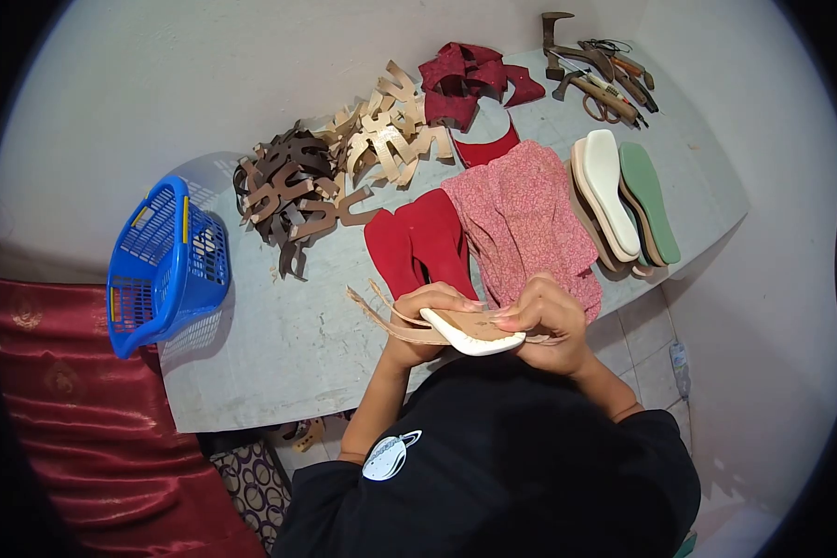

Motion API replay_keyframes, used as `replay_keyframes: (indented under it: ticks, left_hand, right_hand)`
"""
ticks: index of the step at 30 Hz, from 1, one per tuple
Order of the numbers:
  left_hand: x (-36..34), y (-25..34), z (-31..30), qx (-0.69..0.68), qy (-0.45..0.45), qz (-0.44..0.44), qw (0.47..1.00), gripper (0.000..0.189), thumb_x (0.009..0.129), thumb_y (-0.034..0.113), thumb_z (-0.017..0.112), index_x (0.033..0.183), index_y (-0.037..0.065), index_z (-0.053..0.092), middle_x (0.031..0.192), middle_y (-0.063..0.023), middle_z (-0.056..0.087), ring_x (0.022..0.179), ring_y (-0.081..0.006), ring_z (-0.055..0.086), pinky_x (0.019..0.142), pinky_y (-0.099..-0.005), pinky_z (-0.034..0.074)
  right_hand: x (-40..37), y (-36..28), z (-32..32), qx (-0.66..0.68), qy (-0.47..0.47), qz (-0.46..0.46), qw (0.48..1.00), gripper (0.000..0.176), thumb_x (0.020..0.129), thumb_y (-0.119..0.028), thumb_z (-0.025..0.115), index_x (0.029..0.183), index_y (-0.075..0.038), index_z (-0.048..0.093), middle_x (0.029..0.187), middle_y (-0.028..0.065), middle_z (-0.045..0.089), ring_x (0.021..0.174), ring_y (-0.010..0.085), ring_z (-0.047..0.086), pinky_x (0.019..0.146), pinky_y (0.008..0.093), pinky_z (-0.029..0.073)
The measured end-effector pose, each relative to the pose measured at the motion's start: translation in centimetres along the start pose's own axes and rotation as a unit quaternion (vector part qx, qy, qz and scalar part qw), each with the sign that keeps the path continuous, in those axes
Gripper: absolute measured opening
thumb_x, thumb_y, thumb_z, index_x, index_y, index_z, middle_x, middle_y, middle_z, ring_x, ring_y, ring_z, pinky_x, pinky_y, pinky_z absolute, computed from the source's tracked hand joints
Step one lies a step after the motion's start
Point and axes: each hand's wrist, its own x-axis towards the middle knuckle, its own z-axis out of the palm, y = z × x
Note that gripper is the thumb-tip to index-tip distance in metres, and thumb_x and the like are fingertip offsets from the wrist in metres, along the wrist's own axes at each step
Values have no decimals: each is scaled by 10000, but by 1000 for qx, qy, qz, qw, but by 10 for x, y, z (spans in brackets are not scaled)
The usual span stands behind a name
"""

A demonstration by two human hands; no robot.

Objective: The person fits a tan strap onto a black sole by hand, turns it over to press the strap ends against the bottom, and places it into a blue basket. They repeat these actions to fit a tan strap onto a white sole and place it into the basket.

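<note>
Over the near edge of the table, left hand and right hand pinch a sole, apparently working its strap, the join hidden; the next move calls for steady pressure.

Both forearms, bare, reach forward from the torso and angle inward, the hands meeting near each other above the near edge of the surface. The left hand is curled in a grip, its upper digits stretched toward the right one. The right hand has strongly bent knuckles raised, its thumb pressing inward. Both elbows are bent, the right forearm slanting more than the left.
</note>
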Motion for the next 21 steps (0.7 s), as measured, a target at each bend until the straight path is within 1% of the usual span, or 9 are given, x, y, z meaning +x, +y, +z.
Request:
replay_keyframes:
  ticks: [4,8,9,12,13,16,17,20,21]
  left_hand:
    - [-2,3,1,46,25,-37,998,231,653,64,715,843,-10,606,824,-149,610,748,-212,616,700,-292,494]
    - [-2,11,14,-46,97,-144,984,531,634,75,743,1090,13,479,952,-132,572,840,-200,593,696,-283,492]
    - [-1,14,15,-21,106,-148,983,872,581,114,787,1265,47,251,1120,-144,477,1011,-224,513,827,-334,447]
    - [5,16,30,179,281,-59,941,1097,543,323,808,1325,49,90,1210,-145,391,1119,-252,402,925,-396,331]
    - [4,13,33,194,327,-74,922,1265,455,375,839,1334,82,-21,1306,-140,252,1182,-272,307,941,-416,294]
    - [4,16,30,323,374,67,867,1314,401,400,849,1331,73,-21,1319,-132,216,1203,-279,270,953,-407,272]
    - [4,22,29,326,379,97,861,1302,391,410,849,1333,59,21,1317,-117,198,1226,-271,228,971,-395,241]
    - [8,47,14,426,329,179,824,1242,400,420,844,1328,46,108,1298,-112,221,1206,-268,259,969,-377,238]
    - [14,55,11,435,320,223,812,1129,437,448,819,1303,42,219,1273,-108,259,1182,-262,295,955,-366,261]
  right_hand:
    - [3,4,-2,24,-13,17,999,217,537,-40,736,720,-76,625,664,16,558,604,151,516,586,266,361]
    - [-3,9,-3,82,12,82,993,194,562,-12,726,721,-55,623,663,32,552,609,141,517,567,246,372]
    - [-5,9,-3,99,23,101,990,188,570,-2,722,722,-48,622,665,37,550,612,136,518,561,239,375]
    - [-7,12,-2,123,51,133,982,185,581,7,729,724,-29,617,686,51,549,627,118,517,551,212,381]
    - [-7,13,-1,126,53,134,981,193,576,1,741,714,-26,608,682,46,530,619,107,498,544,205,369]
    - [-2,15,-4,127,56,118,983,218,564,-15,763,704,-22,597,681,42,506,611,93,475,539,194,356]
    - [2,10,-9,122,55,105,985,220,562,-19,763,714,-22,605,688,48,521,619,102,491,546,199,367]
    - [18,-3,-25,65,91,39,993,242,524,-34,770,708,-46,613,654,31,526,598,117,490,540,218,363]
    - [24,-5,-29,30,104,5,994,250,510,-39,772,704,-54,614,643,24,522,590,120,485,536,224,357]
